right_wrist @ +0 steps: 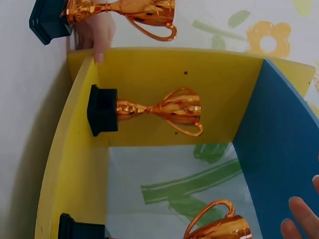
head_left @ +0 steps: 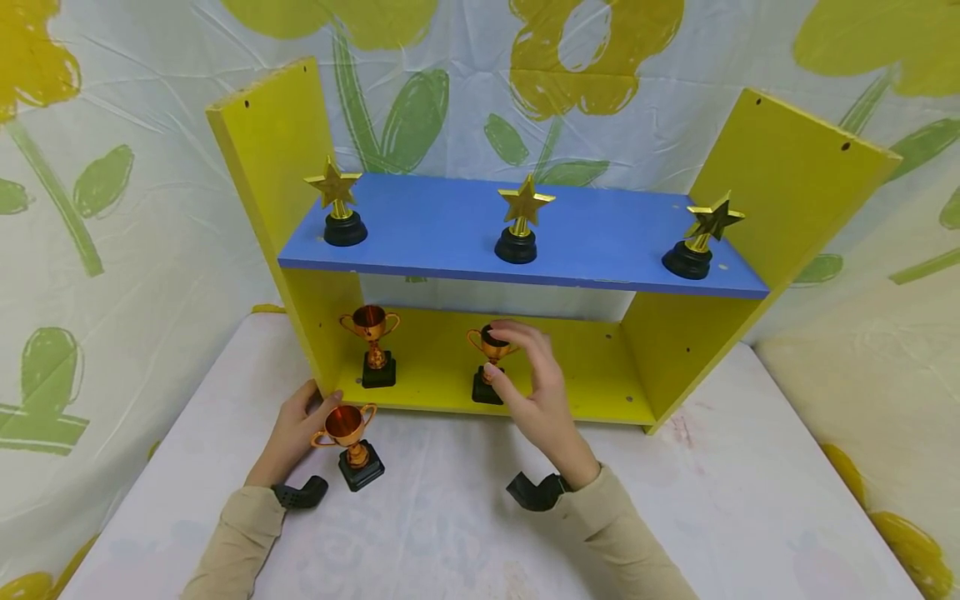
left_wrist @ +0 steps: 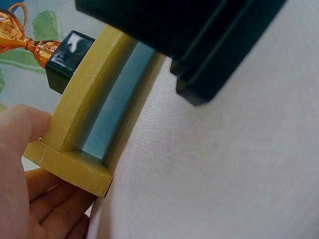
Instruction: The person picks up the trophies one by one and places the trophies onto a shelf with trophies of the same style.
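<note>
My left hand [head_left: 296, 429] grips the lower left corner of a yellow and blue shelf [head_left: 273, 208], thumb on one side and fingers on the other. Beside it, a bronze-coloured trophy cup [head_left: 360, 467] with a black base stands on the table in front of the shelf. A second trophy cup [head_left: 378, 368] is upright at the left of the yellow bottom board. Around a third cup [head_left: 489, 388], mid-board, the fingers and thumb of my right hand [head_left: 542, 396] are spread. In the right wrist view, its fingertips [right_wrist: 299, 211] are apart from that cup [right_wrist: 224, 229].
On the blue upper board [head_left: 435, 208] stand a left star trophy [head_left: 343, 227], a middle one [head_left: 517, 242] and a right one [head_left: 688, 258]. Tall yellow side panels [head_left: 795, 183] flank the boards. A flower-patterned cloth [head_left: 187, 167] hangs behind the white-covered table [head_left: 450, 517].
</note>
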